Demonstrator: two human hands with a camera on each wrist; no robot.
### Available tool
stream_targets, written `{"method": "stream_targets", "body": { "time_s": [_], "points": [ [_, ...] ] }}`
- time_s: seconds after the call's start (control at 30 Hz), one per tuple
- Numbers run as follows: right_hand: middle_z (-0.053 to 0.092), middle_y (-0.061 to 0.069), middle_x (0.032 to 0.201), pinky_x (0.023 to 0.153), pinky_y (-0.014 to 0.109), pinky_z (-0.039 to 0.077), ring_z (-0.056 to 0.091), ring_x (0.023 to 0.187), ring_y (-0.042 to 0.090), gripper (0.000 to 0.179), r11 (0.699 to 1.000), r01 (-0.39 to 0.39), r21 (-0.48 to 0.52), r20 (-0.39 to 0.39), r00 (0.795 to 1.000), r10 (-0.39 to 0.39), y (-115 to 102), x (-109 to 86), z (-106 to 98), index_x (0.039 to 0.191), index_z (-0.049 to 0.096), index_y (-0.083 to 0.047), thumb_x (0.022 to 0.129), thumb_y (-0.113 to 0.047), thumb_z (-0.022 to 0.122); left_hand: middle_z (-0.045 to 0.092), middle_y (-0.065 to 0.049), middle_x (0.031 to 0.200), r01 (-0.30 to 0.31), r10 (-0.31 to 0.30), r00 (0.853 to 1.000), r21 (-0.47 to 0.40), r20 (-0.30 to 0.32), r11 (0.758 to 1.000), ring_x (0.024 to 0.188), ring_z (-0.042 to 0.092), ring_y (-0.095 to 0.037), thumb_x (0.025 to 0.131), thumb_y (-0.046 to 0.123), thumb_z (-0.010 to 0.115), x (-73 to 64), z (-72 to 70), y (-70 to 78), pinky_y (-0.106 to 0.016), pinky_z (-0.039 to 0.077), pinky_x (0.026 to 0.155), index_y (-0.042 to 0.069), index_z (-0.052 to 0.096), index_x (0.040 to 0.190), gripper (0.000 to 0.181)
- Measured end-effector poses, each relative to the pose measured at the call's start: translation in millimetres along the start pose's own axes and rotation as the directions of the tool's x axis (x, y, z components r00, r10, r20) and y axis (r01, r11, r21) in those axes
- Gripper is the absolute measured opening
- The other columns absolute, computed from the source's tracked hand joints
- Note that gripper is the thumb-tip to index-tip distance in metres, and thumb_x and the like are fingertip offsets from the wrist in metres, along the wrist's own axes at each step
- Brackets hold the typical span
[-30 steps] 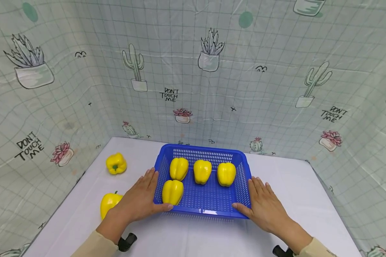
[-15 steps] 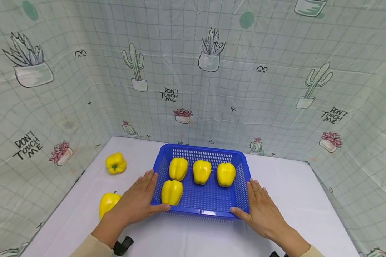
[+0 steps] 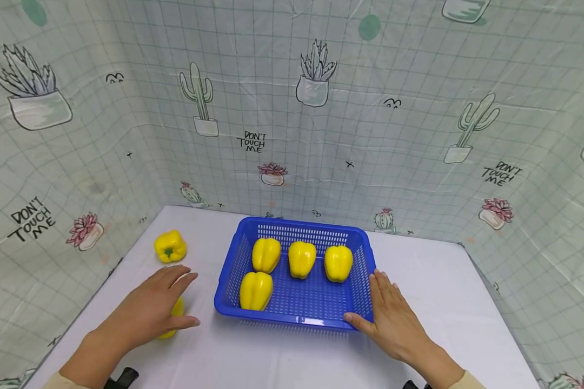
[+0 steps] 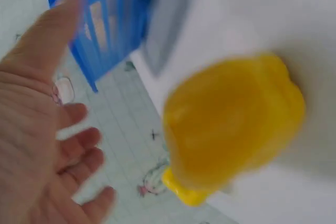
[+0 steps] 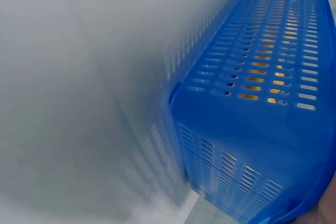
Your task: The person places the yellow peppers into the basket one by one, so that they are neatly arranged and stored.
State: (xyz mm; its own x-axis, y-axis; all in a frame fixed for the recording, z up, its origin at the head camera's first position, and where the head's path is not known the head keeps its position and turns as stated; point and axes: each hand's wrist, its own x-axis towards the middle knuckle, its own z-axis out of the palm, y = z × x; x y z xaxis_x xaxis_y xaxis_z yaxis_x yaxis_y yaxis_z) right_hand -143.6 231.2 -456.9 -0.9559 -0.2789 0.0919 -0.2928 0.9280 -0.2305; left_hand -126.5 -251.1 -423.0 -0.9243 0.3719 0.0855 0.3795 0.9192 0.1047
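A blue plastic basket (image 3: 287, 319) stands mid-table with several yellow bell peppers (image 3: 302, 260) in it. My right hand (image 3: 396, 316) rests against the basket's right side, fingers straight, thumb on the front rim; the right wrist view shows the slotted basket wall (image 5: 252, 124) close up. Left of the basket, my left hand (image 3: 141, 308) is spread above a loose yellow bell pepper (image 3: 177, 310), hiding most of it in the head view. That pepper (image 4: 231, 124) shows larger and blurred in the left wrist view, apart from the bare fingers.
Another yellow bell pepper (image 3: 170, 246) lies at the back left of the white table (image 3: 272, 362). Cactus-print curtains (image 3: 253, 108) close in the back and both sides.
My left hand has let go of the basket's left side and moved left over the near loose pepper. The right hand stays at the basket, which has hardly moved.
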Motion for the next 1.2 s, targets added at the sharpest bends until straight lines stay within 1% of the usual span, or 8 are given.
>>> {"method": "stream_targets", "body": {
  "time_s": [0.07, 0.17, 0.27, 0.4, 0.5, 0.7, 0.93, 1.2],
  "points": [
    [0.023, 0.035, 0.169, 0.126, 0.068, 0.024, 0.025, 0.157, 0.052, 0.109, 1.0, -0.004, 0.001, 0.002, 1.0, 0.004, -0.4, -0.5, -0.3, 0.159, 0.029, 0.014, 0.098, -0.071, 0.057, 0.059, -0.019, 0.144, -0.011, 0.01, 1.0, 0.042, 0.019, 0.999, 0.136, 0.054, -0.042, 0.074, 0.062, 0.089, -5.9, 1.2, -9.4, -0.064, 0.041, 0.118, 0.001, 0.061, 0.142, 0.095],
    [0.023, 0.035, 0.168, 0.126, 0.068, 0.025, 0.025, 0.157, 0.052, 0.109, 1.0, -0.008, 0.009, 0.005, 1.0, 0.008, -0.9, -0.2, -0.2, 0.159, 0.028, 0.014, 0.098, -0.071, 0.057, 0.06, -0.021, 0.139, -0.028, 0.023, 0.999, 0.108, 0.047, 0.994, 0.132, 0.055, -0.043, 0.065, 0.064, 0.093, -12.9, 7.8, -21.8, -0.068, 0.038, 0.118, -0.002, 0.06, 0.139, 0.104],
    [0.023, 0.035, 0.169, 0.126, 0.067, 0.025, 0.024, 0.157, 0.052, 0.108, 1.0, -0.006, 0.019, 0.004, 1.0, 0.006, -1.5, 0.5, 0.8, 0.159, 0.028, 0.014, 0.098, -0.071, 0.058, 0.061, -0.023, 0.135, -0.032, 0.024, 0.998, 0.148, 0.053, 0.988, 0.127, 0.056, -0.046, 0.059, 0.063, 0.097, -18.6, 16.6, -30.5, -0.071, 0.039, 0.114, -0.005, 0.059, 0.136, 0.109],
    [0.023, 0.035, 0.169, 0.126, 0.067, 0.027, 0.025, 0.157, 0.052, 0.108, 1.0, 0.005, 0.021, -0.003, 1.0, -0.005, -1.8, 1.4, 2.4, 0.159, 0.028, 0.014, 0.098, -0.069, 0.058, 0.058, -0.026, 0.132, -0.015, 0.007, 0.998, 0.151, 0.054, 0.988, 0.125, 0.054, -0.048, 0.056, 0.06, 0.099, -23.7, 26.0, -36.6, -0.071, 0.039, 0.114, -0.006, 0.057, 0.135, 0.111],
    [0.024, 0.035, 0.168, 0.125, 0.067, 0.028, 0.026, 0.156, 0.052, 0.107, 1.0, 0.01, 0.018, -0.011, 1.0, -0.01, -2.1, 1.6, 2.3, 0.159, 0.029, 0.014, 0.099, -0.069, 0.059, 0.057, -0.026, 0.131, -0.015, 0.007, 0.999, 0.153, 0.05, 0.988, 0.124, 0.054, -0.048, 0.056, 0.057, 0.1, -24.5, 30.7, -39.7, -0.069, 0.041, 0.114, -0.006, 0.056, 0.134, 0.11],
    [0.023, 0.036, 0.168, 0.125, 0.067, 0.028, 0.027, 0.156, 0.052, 0.107, 1.0, 0.003, 0.018, -0.005, 1.0, -0.003, -1.8, 1.4, 0.8, 0.159, 0.028, 0.014, 0.098, -0.069, 0.058, 0.059, -0.025, 0.125, -0.047, 0.044, 0.999, 0.172, 0.017, 0.984, 0.119, 0.057, -0.045, 0.061, 0.048, 0.099, -19.7, 38.9, -42.1, -0.06, 0.047, 0.112, -0.009, 0.055, 0.132, 0.101],
    [0.022, 0.035, 0.169, 0.125, 0.067, 0.027, 0.026, 0.156, 0.052, 0.108, 1.0, -0.006, 0.024, 0.006, 1.0, 0.006, -1.0, 0.8, 0.1, 0.16, 0.027, 0.013, 0.098, -0.07, 0.057, 0.057, -0.022, 0.117, -0.016, 0.018, 1.0, 0.142, -0.007, 0.99, 0.111, 0.057, -0.041, 0.064, 0.036, 0.099, -5.6, 43.4, -40.8, -0.057, 0.053, 0.104, -0.007, 0.052, 0.132, 0.093],
    [0.023, 0.035, 0.169, 0.126, 0.066, 0.027, 0.026, 0.157, 0.051, 0.109, 1.0, -0.01, 0.012, 0.006, 1.0, 0.01, -1.3, -1.0, -1.4, 0.16, 0.027, 0.013, 0.097, -0.071, 0.057, 0.056, -0.022, 0.115, -0.007, 0.013, 0.999, 0.181, -0.03, 0.983, 0.105, 0.057, -0.038, 0.065, 0.033, 0.098, 6.0, 47.6, -37.8, -0.054, 0.054, 0.106, -0.011, 0.05, 0.129, 0.092]
  ]
}}
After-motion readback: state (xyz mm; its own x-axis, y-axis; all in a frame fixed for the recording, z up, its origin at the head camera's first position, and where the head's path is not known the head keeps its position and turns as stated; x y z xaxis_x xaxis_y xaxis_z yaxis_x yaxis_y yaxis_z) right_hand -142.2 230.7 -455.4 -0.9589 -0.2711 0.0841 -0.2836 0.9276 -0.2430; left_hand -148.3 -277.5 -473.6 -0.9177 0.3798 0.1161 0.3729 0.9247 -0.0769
